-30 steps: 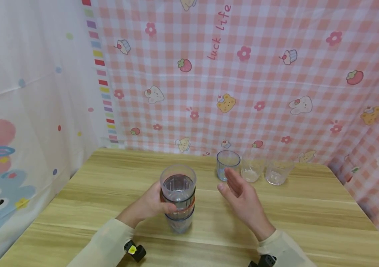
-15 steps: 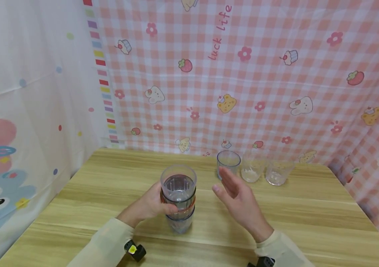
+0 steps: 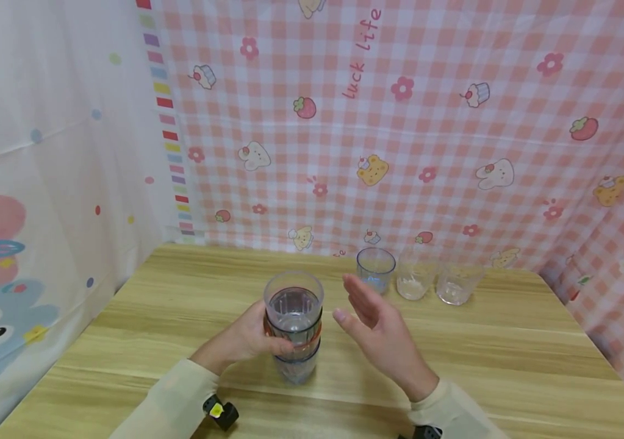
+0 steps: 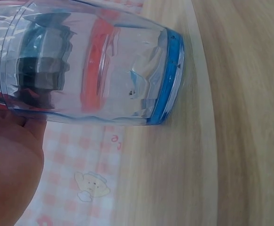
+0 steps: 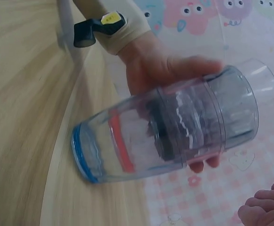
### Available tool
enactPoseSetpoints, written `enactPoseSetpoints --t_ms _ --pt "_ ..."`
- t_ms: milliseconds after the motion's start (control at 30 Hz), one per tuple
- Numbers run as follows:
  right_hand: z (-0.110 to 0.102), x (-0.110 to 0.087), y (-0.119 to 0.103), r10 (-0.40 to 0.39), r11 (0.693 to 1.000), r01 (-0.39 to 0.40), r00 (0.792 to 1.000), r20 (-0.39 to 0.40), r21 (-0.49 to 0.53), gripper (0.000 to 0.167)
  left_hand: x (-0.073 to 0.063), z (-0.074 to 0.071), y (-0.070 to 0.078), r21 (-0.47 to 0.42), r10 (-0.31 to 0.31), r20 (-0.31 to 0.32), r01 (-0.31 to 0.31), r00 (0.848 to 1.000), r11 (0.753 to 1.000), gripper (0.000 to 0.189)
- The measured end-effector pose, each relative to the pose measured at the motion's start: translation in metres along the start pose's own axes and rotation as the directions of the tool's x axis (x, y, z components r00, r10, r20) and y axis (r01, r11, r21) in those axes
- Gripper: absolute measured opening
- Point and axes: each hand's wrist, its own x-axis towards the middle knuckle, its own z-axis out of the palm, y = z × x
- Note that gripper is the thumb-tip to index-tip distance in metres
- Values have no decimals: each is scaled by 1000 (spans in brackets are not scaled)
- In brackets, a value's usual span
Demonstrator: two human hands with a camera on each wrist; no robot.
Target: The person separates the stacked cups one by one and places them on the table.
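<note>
My left hand (image 3: 247, 336) grips a stack of nested clear plastic cups (image 3: 296, 361) around its upper part, the thumb across the near side. The stack stands upright on the wooden table, its lowest cup showing a blue base (image 4: 170, 77) in the left wrist view, with a red band and a dark band higher up. My right hand (image 3: 385, 332) is just right of the stack, fingers straight and thumb apart, holding nothing. In the right wrist view its fingers (image 5: 263, 207) show at the lower right edge, apart from the cups.
Behind my right hand, a blue-rimmed cup (image 3: 376, 262) and two clear cups, one in the middle (image 3: 413, 286) and one at the right (image 3: 455, 289), stand in a row near the back of the table (image 3: 207, 274). A checked pink cloth (image 3: 312, 146) hangs behind.
My right hand has moved left, from in front of the blue-rimmed cup toward the stack. The left hand and the stack have stayed in place.
</note>
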Motion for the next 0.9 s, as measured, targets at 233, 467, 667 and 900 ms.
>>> enactPoseSetpoints --t_ms 233,467,667,900 --pt "7 1 -7 -24 999 24 999 29 23 70 -1 0 2 2 -31 4 31 1000 1000 93" --pt "15 4 -14 -19 998 15 998 63 62 75 -2 -2 0 4 -44 6 44 999 999 93" --pt "21 6 -19 -14 996 7 997 82 85 83 -3 -2 0 0 -55 11 55 998 998 92" --pt "28 10 -23 -23 996 15 995 93 85 90 -3 -1 1 20 -64 4 64 998 998 92"
